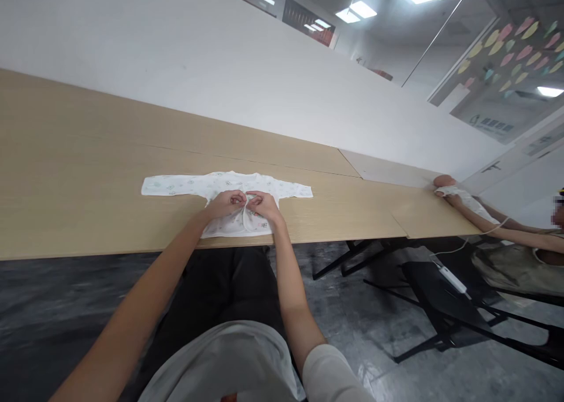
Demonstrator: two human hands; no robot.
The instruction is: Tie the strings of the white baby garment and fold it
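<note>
Head view: a small white baby shirt (229, 191) with a faint printed pattern is laid flat on the light wooden table (79, 173), near its front edge, with both long sleeves spread out to the sides. At the middle of the shirt's front, the left hand (227, 203) and the right hand (263, 204) are brought close together, fingers curled and pinched on a thin white tie string (244, 214) of the garment, which loops down between them. Both forearms are extended over the table edge from below. Farther along the table, well apart to the right, another person's hand (446, 186) is rested on a pale cloth, with a white cable (467, 243) hanging below. A black chair (440, 296) is stood on the grey floor beneath.
</note>
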